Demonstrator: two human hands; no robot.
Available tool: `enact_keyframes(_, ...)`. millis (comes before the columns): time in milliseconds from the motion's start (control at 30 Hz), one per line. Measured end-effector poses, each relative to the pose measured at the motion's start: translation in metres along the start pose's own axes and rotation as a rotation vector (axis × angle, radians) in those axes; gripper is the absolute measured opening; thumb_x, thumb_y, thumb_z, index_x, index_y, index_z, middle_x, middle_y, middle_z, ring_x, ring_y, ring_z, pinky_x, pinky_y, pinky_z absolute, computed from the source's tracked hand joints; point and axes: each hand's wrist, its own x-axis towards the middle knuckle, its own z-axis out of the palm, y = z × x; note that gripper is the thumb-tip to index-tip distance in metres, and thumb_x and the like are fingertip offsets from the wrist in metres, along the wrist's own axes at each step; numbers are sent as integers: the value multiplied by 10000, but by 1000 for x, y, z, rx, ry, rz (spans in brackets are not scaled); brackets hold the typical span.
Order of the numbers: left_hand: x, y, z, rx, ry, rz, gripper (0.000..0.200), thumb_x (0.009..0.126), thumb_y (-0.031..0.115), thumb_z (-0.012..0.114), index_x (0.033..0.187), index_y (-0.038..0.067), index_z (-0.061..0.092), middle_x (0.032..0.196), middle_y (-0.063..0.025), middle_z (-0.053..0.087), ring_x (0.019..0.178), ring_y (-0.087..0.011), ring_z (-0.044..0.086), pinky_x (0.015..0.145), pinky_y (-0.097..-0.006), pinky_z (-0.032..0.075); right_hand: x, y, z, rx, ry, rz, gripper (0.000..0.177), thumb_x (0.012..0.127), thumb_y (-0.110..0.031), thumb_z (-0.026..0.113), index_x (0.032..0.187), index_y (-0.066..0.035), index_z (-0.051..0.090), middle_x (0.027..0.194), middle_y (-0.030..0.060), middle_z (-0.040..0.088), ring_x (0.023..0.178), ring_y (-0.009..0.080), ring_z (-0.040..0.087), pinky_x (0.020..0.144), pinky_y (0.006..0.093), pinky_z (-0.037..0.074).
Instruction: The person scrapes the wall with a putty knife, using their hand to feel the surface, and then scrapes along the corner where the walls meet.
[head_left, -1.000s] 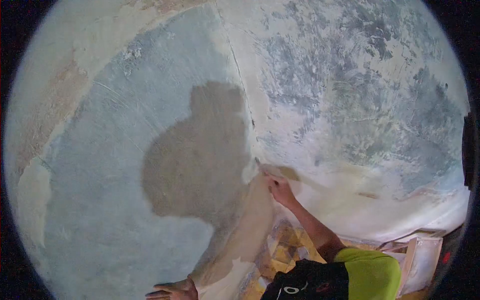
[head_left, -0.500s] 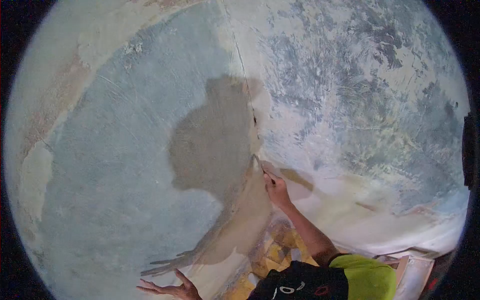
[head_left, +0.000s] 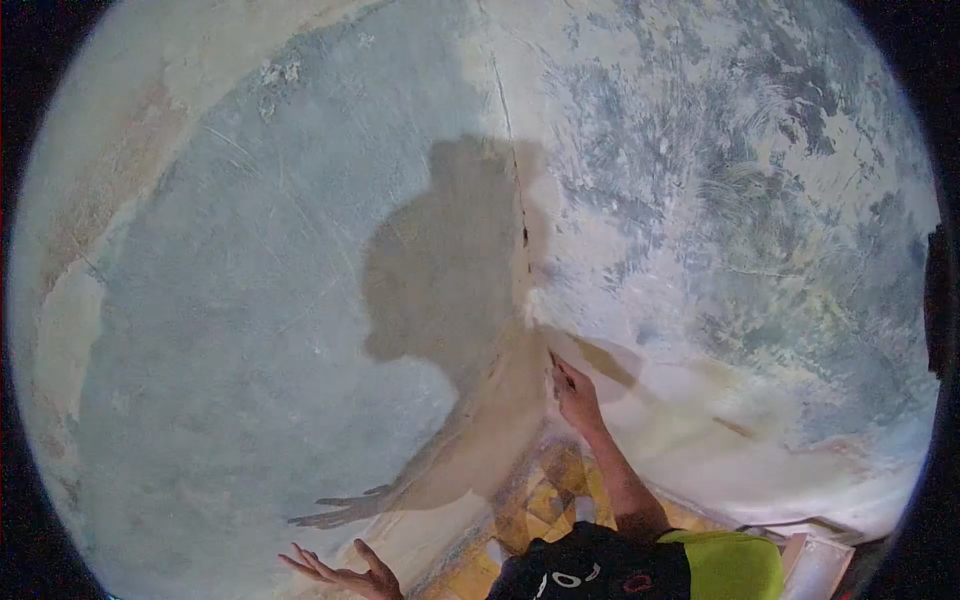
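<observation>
My right hand (head_left: 577, 395) is closed around a slim, dark-handled tool (head_left: 555, 358). Its tip is too small to make out, but it lies at or close to the wall corner (head_left: 537, 345), below a crack (head_left: 515, 175) with a small dark hole. Low on the left, my left hand (head_left: 360, 578) is held up with its fingers spread and nothing in it. It is nearest to the blue-grey painted wall (head_left: 230, 400), where shadows of a head and an arm fall.
To the right, a second wall (head_left: 720, 200) carries patchy white and blue-grey paint. Below lies a yellow patterned floor (head_left: 555, 480), with shoe tips near my body. A pale box-like object (head_left: 815, 570) stands at lower right.
My right hand has moved down along the corner with the tool, away from the crack. The view has shifted slightly; my left hand stays low and spread.
</observation>
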Motion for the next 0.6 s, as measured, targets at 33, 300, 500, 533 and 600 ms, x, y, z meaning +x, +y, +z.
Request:
enact_keyframes(33, -2, -7, 2, -46, 31, 68, 856, 892, 411, 623, 1513, 82, 134, 1571, -229, 48, 1386, -454, 271, 1060, -616, 338, -20, 7, -1, 147, -10, 29, 429, 990, -346, 527, 1329, -84, 549, 688, -26, 481, 493, 65, 390, 470, 251, 361)
enact_keyframes(300, -8, 16, -9, -121, -93, -70, 798, 850, 320, 698, 1492, 113, 272, 1568, -253, 77, 1428, -470, 125, 1089, -638, 223, 30, -10, 39, 8, 54, -295, 397, 993, -239, 515, 1369, -110, 517, 719, -39, 503, 500, 54, 383, 467, 228, 347)
enact_keyframes(500, 2, 9, -17, -127, -46, -63, 726, 867, 306, 687, 1473, 120, 331, 1566, -250, 109, 1427, -469, 139, 1089, -638, 222, -30, -21, 33, 208, 5, -64, 390, 998, -231, 505, 1342, -49, 528, 716, -42, 524, 544, 63, 416, 511, 233, 375)
enact_keyframes(533, 2, 8, -18, -136, -41, -76, 724, 868, 308, 686, 1472, 120, 334, 1566, -250, 110, 1427, -470, 141, 1088, -638, 222, -13, -27, 37, 145, 2, -57, 387, 996, -218, 502, 1340, -42, 527, 717, -42, 529, 544, 62, 418, 515, 231, 376)
enact_keyframes(600, 2, 5, -15, -128, -57, -65, 717, 868, 316, 686, 1467, 121, 345, 1565, -251, 114, 1424, -472, 148, 1085, -638, 230, 20, -29, 44, 134, 31, -98, 378, 986, -189, 508, 1334, -44, 527, 760, -30, 543, 584, 74, 440, 551, 235, 392)
